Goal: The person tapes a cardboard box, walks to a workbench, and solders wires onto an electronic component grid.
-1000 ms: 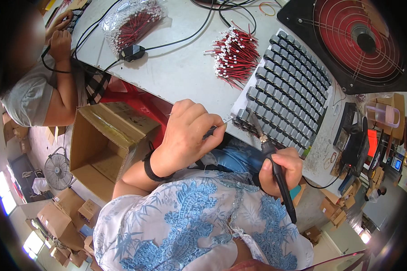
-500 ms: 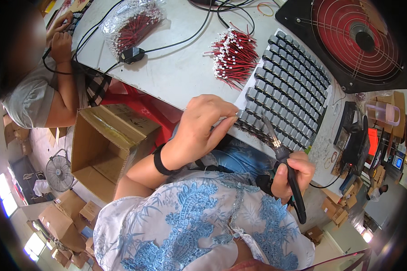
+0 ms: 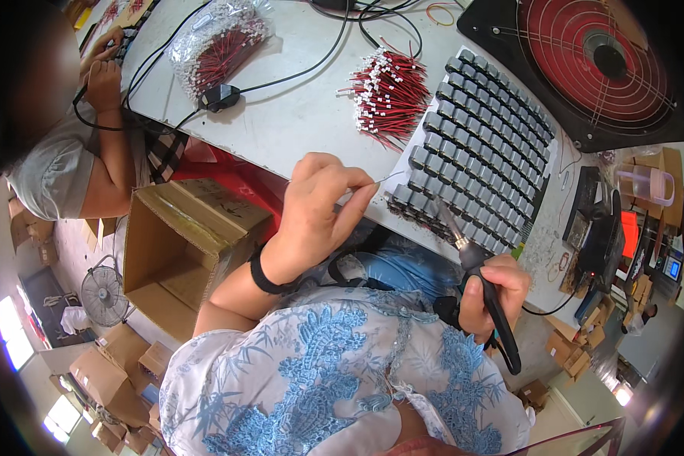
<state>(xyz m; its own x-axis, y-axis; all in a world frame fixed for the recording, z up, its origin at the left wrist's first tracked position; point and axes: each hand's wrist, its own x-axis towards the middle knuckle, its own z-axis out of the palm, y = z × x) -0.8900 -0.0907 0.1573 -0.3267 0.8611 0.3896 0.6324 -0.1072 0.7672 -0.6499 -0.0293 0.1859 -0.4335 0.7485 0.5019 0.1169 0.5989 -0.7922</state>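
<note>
My right hand (image 3: 498,292) is closed round the black handle of a soldering iron (image 3: 473,260). The iron's metal tip points up and left, over the front rows of small grey block-shaped parts (image 3: 482,144). These parts stand in tight rows on a white sheet, with black between them. My left hand (image 3: 319,209) is held left of the rows, thumb and forefinger pinched on a thin solder wire (image 3: 390,176). A short length of it sticks out toward the parts. Behind the rows' left side lies a bundle of red wires with white connectors (image 3: 391,95).
A clear bag of more red wires (image 3: 224,53) lies at the far left of the white table (image 3: 296,114), near black cables. A red-backed fan (image 3: 604,61) stands far right. An open cardboard box (image 3: 171,258) is left of me, near a co-worker's arm (image 3: 110,159).
My left hand has drawn back left, away from the grey parts, and more of the solder wire shows. The soldering iron's tip has shifted slightly left.
</note>
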